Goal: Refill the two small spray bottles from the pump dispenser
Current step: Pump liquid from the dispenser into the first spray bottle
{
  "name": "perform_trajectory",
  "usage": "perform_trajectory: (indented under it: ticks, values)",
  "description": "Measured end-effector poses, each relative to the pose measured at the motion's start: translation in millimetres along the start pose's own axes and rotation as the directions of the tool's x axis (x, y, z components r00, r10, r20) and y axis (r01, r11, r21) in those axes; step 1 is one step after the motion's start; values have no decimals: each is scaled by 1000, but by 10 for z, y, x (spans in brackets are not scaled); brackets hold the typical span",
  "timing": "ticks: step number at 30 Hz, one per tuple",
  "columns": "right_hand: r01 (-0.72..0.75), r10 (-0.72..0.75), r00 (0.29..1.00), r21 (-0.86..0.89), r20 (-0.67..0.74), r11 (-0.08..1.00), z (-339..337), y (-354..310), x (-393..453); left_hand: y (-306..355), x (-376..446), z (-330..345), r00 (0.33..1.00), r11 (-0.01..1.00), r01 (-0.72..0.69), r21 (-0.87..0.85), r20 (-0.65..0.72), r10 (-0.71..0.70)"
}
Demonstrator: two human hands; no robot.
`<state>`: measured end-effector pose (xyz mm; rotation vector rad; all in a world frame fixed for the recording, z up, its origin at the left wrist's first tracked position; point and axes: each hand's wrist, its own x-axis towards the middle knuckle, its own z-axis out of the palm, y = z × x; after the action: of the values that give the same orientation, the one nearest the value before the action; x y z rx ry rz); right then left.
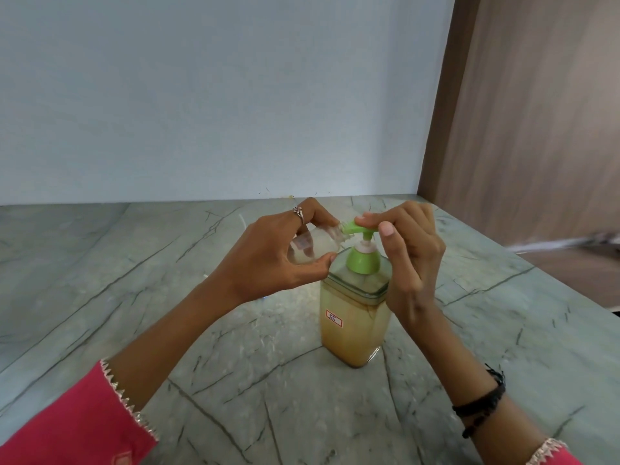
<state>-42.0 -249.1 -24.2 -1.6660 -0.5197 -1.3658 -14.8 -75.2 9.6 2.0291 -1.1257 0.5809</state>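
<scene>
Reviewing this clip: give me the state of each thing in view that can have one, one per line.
Small spray bottle: uncapped, tilted on its side, mouth against the pump spout, a little liquid inside.
Pump dispenser: upright on the counter, mostly full of yellowish liquid.
Pump head: green, fingers on top.
Left hand: holds the small bottle.
Right hand: fingers rest on the pump head.

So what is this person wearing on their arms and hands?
Both arms have pink sleeves edged with pale zigzag trim. The left hand wears a silver flower-shaped ring on one finger. The right hand is bare, with black thread bands wound round its wrist.
</scene>
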Motion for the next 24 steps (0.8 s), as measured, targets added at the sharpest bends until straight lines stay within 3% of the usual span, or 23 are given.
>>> perform_trajectory:
  ticks: [8,17,24]
  values:
    - [-77,77,997,-26,-8,997,-8,-29,14,-11,-32,33,1000,1000,-11,-14,20,12]
    - [-30,30,999,8,-19,1000,23,-6,3,-39,-8,18,1000,1000,20,-20,18,-20]
    - [-62,53,992,79,114,995,-24,56,-113,-7,5,-4,1000,999,-13,-37,9,13]
